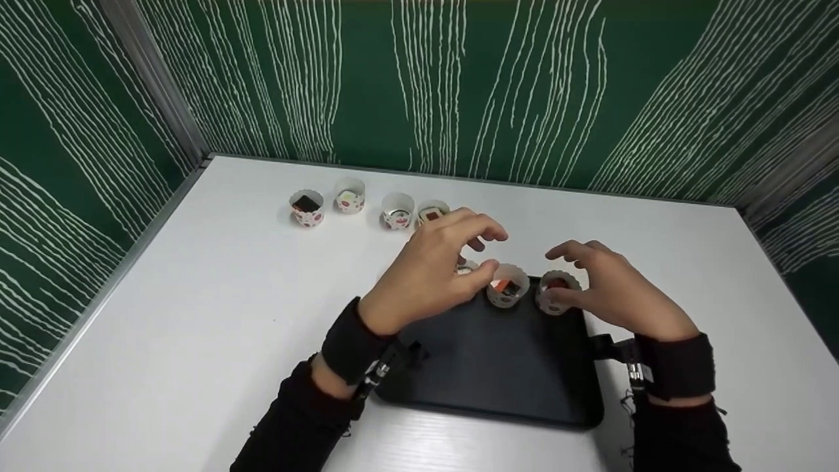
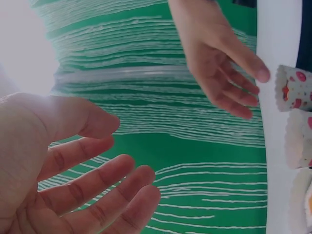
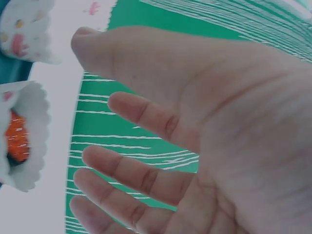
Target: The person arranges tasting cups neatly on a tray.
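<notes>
My left hand (image 1: pixel 438 265) hovers over the back left of the black tray (image 1: pixel 498 360), its fingers loosely bent around nothing. To its right, my right hand (image 1: pixel 613 292) is also relaxed and holds nothing; its thumb overlaps the rightmost paper cup (image 1: pixel 547 307) in the head view. That cup has something red inside. Between the hands stands a paper cup (image 1: pixel 503 301) with an orange and black piece, perhaps toy sushi. Another cup (image 1: pixel 467 267) is mostly hidden behind my left hand. In the right wrist view, the thumb (image 3: pixel 97 46) appears apart from the cups.
At the back left of the white table (image 1: pixel 196 314) stand more patterned paper cups: one with a black-topped piece (image 1: pixel 308 213), one with a pale piece (image 1: pixel 350 200), another (image 1: pixel 397 215), and one partly behind my left hand (image 1: pixel 432 211). Green, white-lined panels (image 1: pixel 367 78) border the table.
</notes>
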The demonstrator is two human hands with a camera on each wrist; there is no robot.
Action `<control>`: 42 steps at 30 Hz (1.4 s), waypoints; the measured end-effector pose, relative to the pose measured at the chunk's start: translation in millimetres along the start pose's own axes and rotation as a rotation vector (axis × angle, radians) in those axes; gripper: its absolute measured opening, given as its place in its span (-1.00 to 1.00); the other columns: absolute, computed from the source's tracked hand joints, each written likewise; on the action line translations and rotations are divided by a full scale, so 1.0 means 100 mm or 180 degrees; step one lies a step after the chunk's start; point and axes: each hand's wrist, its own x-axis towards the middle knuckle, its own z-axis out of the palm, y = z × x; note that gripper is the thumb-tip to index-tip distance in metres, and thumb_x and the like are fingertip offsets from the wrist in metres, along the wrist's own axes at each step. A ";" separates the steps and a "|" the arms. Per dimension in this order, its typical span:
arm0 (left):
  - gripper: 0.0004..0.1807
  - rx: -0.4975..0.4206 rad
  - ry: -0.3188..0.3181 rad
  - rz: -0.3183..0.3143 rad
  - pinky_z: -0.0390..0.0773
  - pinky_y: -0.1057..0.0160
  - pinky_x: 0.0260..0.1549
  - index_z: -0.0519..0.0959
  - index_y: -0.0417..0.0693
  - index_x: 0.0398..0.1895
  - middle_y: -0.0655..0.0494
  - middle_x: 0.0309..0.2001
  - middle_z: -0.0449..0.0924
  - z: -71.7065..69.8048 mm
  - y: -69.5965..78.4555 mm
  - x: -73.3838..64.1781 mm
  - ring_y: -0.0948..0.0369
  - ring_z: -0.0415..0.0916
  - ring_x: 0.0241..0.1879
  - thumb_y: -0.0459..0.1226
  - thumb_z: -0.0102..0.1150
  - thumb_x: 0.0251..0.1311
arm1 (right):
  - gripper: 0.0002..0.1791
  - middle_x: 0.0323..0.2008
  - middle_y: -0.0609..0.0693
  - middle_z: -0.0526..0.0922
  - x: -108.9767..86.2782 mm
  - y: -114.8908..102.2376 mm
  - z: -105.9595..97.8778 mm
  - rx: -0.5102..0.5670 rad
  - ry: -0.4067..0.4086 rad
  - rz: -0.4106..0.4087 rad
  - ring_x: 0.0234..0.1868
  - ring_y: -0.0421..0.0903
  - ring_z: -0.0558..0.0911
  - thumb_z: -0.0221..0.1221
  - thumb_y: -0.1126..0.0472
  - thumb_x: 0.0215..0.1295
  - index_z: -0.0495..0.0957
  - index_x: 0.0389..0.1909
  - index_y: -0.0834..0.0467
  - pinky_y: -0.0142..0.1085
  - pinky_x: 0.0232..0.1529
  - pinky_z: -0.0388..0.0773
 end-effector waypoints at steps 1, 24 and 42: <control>-0.72 0.0016 -0.0005 -0.0010 0.64 0.27 0.03 0.71 -0.10 0.09 0.04 0.02 0.76 0.00 -0.01 0.00 0.13 0.72 -0.05 -0.36 0.30 0.34 | -0.40 0.32 0.26 0.55 -0.02 -0.02 -0.02 0.0002 0.0022 -0.0003 0.38 0.33 0.49 0.40 0.05 0.42 0.51 0.40 0.10 0.26 0.26 0.51; -0.78 0.0502 -0.0045 -0.0542 0.68 0.08 0.03 0.70 -0.12 0.02 -0.05 -0.01 0.74 -0.10 -0.51 -0.02 0.01 0.70 -0.02 -0.35 0.34 0.35 | -0.51 0.16 -0.08 0.71 -0.51 -0.54 -0.19 -0.0142 0.0724 -0.0601 0.19 -0.03 0.67 0.44 0.05 0.40 0.62 0.31 -0.02 -0.02 0.21 0.56; -0.61 0.1302 0.0297 -0.1656 0.68 -0.22 0.01 0.66 -0.20 0.19 -0.28 0.16 0.62 -0.74 -1.36 -0.17 -0.17 0.67 0.06 -0.31 0.37 0.32 | -0.47 0.08 -0.25 0.71 -0.73 -0.68 -0.23 -0.0289 0.1252 -0.1054 0.06 -0.28 0.65 0.52 0.18 0.28 0.66 0.26 -0.11 -0.65 0.12 0.40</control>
